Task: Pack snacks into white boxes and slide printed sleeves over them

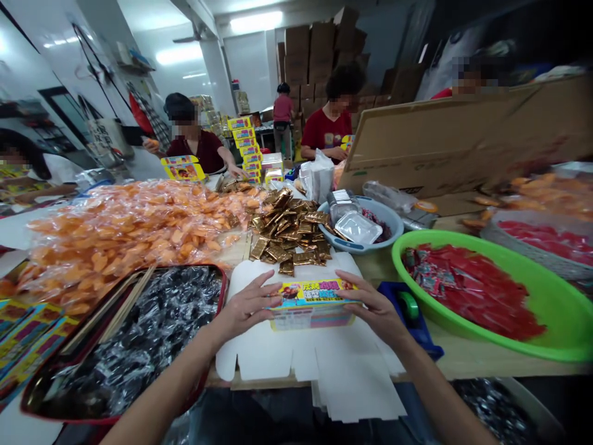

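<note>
The left hand (245, 306) and the right hand (376, 309) stand apart, one at each end of a single printed box (312, 303), holding it between them. The box is over a stack of white card blanks (278, 352) at the near edge of the table (463, 368). Just ahead lies one heap of gold sachets (287, 232), beside one heap of orange wrapped sweets (115, 241). Left of the left hand is one red-rimmed tray (139, 327) of silver and black wrapped sweets. Right of the right hand sit one blue tape dispenser (411, 315) and one green basin (482, 349) of red packets. Beyond are one blue bowl (365, 247), one person in a dark red top (197, 145) and one person in a red T-shirt (327, 127)
</note>
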A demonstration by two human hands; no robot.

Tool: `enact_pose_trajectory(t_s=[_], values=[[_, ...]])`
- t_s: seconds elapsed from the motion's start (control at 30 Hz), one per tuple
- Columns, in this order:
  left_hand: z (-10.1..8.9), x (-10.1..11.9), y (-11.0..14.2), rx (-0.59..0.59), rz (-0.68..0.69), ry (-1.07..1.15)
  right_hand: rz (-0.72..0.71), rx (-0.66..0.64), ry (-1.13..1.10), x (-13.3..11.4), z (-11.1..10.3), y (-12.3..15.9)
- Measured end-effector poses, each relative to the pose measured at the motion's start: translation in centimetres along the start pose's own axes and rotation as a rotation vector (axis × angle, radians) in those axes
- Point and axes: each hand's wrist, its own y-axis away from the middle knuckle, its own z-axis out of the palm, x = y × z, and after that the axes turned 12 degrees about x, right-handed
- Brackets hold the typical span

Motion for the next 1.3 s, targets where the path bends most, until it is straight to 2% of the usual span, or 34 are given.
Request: enact_pose_trajectory(t_s=[0.1, 0.2, 0.27, 0.33, 0.43, 0.53, 0.7, 0.77, 0.87, 0.93, 1.0, 1.1, 1.17, 1.2, 1.3], values=[[0.2, 1.2, -1.4, -0.075, 0.000, -0.032, 0.016, 0.022, -0.046, -0.4, 0.4, 0.0], [1.7, 2.5, -2.9, -0.212, 0.045, -0.035, 0.055, 0.029, -0.096, -0.9, 0.2, -0.3], [3.1, 2.9, -3.2, -0.315, 0.191, -0.104, 0.101, 0.039, -0.104, -1.2, -0.4, -0.5], [4.5, 2.8, -2.8, -0.348, 0.383, -0.254, 0.157, 0.031, -0.103, -1.4, -1.1, -0.5], [5.9, 1.9, -1.5, -0.260, 0.588, -0.538, 0.196, -0.003, -0.076, -1.8, -1.7, -0.3], [6.5, 1.4, -0.6, -0.195, 0.642, -0.698, 0.204, 0.101, -0.023, -2.3, -0.7, 0.3], [7.0, 1.7, -0.6, -0.122, 0.722, -0.702, 0.297, 0.481, -0.118, -2.0, 2.5, 1.1], [7.2, 1.7, -0.7, -0.101, 0.753, -0.710, 0.325, 0.534, -0.180, -1.7, 3.3, 1.0], [7.2, 1.5, -0.7, -0.089, 0.774, -0.711, 0.370, 0.514, -0.232, -1.7, 3.5, 0.6], [7.2, 1.4, -0.8, -0.083, 0.774, -0.696, 0.382, 0.504, -0.209, -2.0, 2.6, 0.8], [7.2, 1.2, -0.9, -0.075, 0.768, -0.677, 0.366, 0.554, -0.037, -2.2, 0.7, 1.8], [7.1, 0.9, -1.0, -0.075, 0.752, -0.651, 0.293, 0.685, 0.549, -2.3, -3.6, 4.7], [7.0, 0.7, -1.0, -0.079, 0.753, -0.638, 0.322, 0.642, 0.896, -2.1, -6.3, 6.9], [7.0, 0.6, -1.0, -0.078, 0.757, -0.632, 0.366, 0.602, 0.985, -1.9, -7.3, 7.7], [6.9, 0.3, -1.0, -0.071, 0.759, -0.628, 0.532, 0.564, 0.909, -1.1, -8.7, 9.1]])
